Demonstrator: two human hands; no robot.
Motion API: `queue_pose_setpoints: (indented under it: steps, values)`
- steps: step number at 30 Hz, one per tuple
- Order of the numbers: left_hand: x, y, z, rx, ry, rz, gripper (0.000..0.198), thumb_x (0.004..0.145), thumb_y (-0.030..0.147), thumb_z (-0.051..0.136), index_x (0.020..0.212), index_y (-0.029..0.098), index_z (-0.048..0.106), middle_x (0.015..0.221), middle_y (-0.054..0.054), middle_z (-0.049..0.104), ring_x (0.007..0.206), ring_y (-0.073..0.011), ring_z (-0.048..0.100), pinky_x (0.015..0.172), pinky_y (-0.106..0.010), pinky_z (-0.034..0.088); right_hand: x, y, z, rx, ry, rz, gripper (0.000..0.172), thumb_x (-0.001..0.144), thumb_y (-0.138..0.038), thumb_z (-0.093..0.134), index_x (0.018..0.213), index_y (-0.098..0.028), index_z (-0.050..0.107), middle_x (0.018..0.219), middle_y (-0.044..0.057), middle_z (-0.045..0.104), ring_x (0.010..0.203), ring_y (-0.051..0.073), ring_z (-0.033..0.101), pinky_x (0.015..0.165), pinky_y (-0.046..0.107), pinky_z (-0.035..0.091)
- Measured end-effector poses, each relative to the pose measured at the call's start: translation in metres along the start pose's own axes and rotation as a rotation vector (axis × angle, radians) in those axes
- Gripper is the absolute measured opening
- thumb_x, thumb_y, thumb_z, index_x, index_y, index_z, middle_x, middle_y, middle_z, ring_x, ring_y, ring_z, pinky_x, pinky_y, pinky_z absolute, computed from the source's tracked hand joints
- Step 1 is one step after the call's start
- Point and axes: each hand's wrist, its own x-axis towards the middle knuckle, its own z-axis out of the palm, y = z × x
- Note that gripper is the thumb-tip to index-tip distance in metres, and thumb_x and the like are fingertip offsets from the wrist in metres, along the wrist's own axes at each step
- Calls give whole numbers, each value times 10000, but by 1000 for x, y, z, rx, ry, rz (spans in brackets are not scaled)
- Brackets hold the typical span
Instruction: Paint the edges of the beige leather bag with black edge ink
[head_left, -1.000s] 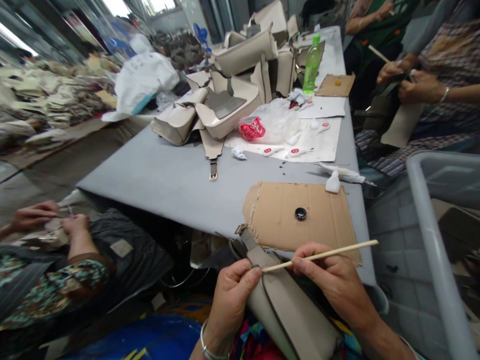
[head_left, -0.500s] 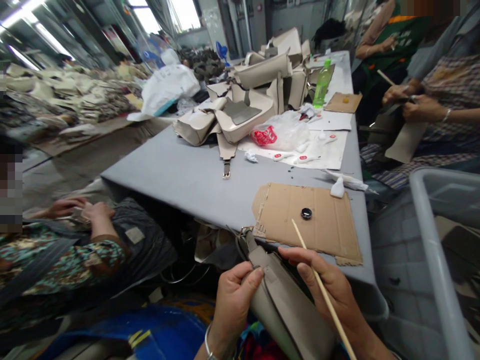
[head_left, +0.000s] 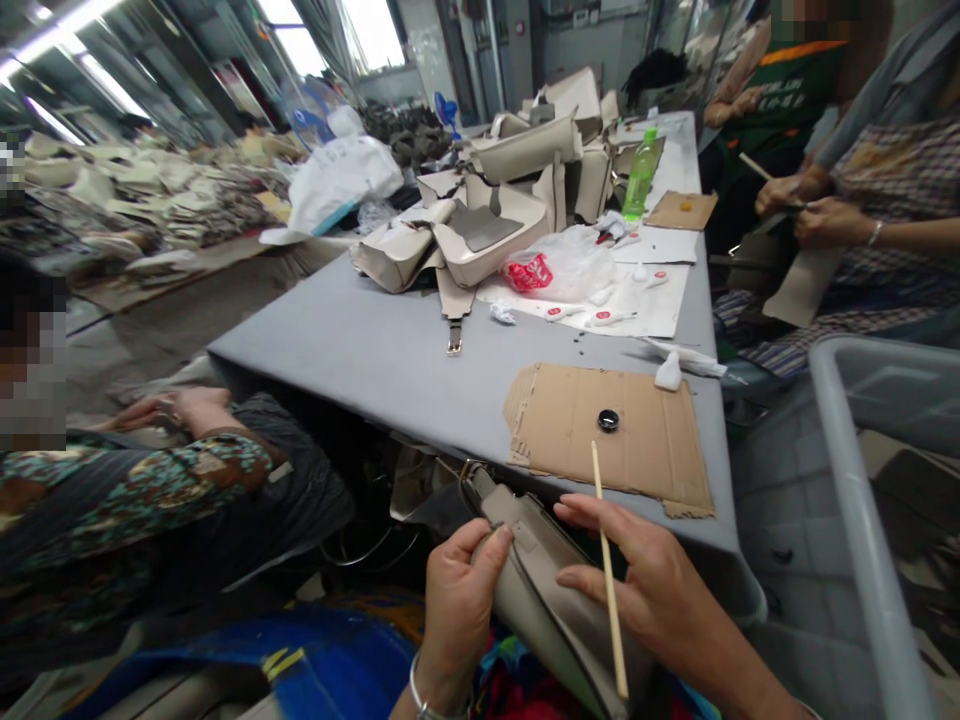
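Note:
Across my lap lies a grey-beige leather handbag (head_left: 546, 570), tilted, with a metal buckle at its far end. The thumb and bent fingers of my left hand (head_left: 459, 590) pinch its left edge near the flap. My right hand (head_left: 645, 560) is at the bag's right side, thumb and fingertips toward the leather. A thin pale wooden stick (head_left: 609, 580) is held in that hand, crossing in front of the fingers; exactly how they grip it is hidden. Just beyond the stick's upper tip, a small round black dish (head_left: 607, 420) sits on a cardboard sheet (head_left: 555, 420).
On the grey table (head_left: 337, 340) are beige bag pieces (head_left: 495, 230), a plastic bag (head_left: 574, 262), a green bottle (head_left: 640, 180) and a white squeeze bottle (head_left: 667, 370). A grey bin (head_left: 847, 450) stands right. Co-workers sit left and right; one right-hand person's hands (head_left: 829, 215) hold a stick.
The stick has swung more upright in my right hand, its lower end moving left. My right thumb has moved left over the bag. Bag and left hand have shifted slightly left.

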Motion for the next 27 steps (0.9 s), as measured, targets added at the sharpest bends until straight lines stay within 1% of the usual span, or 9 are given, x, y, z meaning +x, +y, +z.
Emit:
queue_pose_setpoints:
  steps: [3, 5, 9, 13, 16, 18, 20, 25, 27]
  values:
    - [-6, 1, 2, -13, 46, 38, 262, 859, 403, 763, 787, 163, 687, 696, 8, 573, 630, -126, 456, 549, -211, 385, 6, -11, -2, -33, -80, -6, 468, 912, -164, 685, 1354, -263, 568, 1218, 44, 726, 1094, 240, 702, 944, 379, 563]
    - [-15, 6, 3, -54, 86, 33, 261, 849, 413, 773, 798, 169, 694, 697, 9, 591, 624, -129, 465, 544, -214, 398, 13, -22, -7, -66, -120, -24, 396, 923, -107, 624, 1286, -264, 613, 1119, 27, 749, 1010, 225, 724, 870, 340, 567]
    - [-35, 14, 5, -126, 220, 37, 296, 796, 423, 816, 719, 175, 673, 655, 22, 574, 583, -123, 455, 514, -214, 386, 32, -36, -14, -131, -143, -122, 359, 938, -92, 577, 1240, -270, 654, 1028, 22, 752, 944, 205, 724, 837, 297, 539]
    - [-42, 6, 4, -110, 326, 60, 342, 746, 428, 849, 636, 162, 664, 611, 21, 572, 570, -127, 488, 524, -219, 403, 49, -31, 2, -176, -155, -179, 283, 944, -77, 568, 1121, -258, 694, 920, 21, 736, 858, 182, 703, 768, 269, 500]
    - [-38, -4, 3, -136, 380, 45, 326, 731, 441, 857, 697, 152, 710, 614, 17, 603, 569, -136, 531, 521, -221, 416, 53, -22, 18, -196, -138, -186, 284, 919, -48, 592, 1070, -258, 707, 871, 17, 710, 805, 169, 676, 722, 256, 463]
    - [-36, -8, 3, -177, 384, 31, 310, 743, 435, 850, 774, 148, 738, 661, 3, 653, 597, -147, 574, 551, -227, 450, 52, -19, 24, -194, -129, -210, 303, 913, -39, 587, 1078, -262, 709, 862, 16, 696, 795, 165, 661, 712, 254, 447]
    - [-36, -8, 3, -221, 357, 4, 300, 764, 422, 840, 849, 148, 752, 729, -17, 705, 652, -164, 621, 607, -242, 492, 51, -17, 25, -180, -119, -230, 309, 912, -32, 575, 1075, -257, 710, 858, 17, 687, 790, 162, 650, 706, 250, 438]
    - [-43, 4, 8, -307, 258, -38, 323, 783, 368, 840, 1015, 157, 762, 909, -62, 775, 861, -223, 700, 779, -298, 545, 52, -16, 15, -111, -130, -255, 287, 901, -31, 596, 1066, -236, 711, 882, 17, 684, 814, 159, 643, 731, 246, 449]
    - [-48, 11, 10, -339, 228, -59, 372, 779, 352, 845, 1087, 163, 756, 957, -71, 782, 901, -237, 707, 804, -312, 548, 54, -17, 8, -110, -151, -285, 304, 901, -21, 582, 1077, -232, 712, 893, 17, 690, 824, 157, 645, 733, 243, 451]
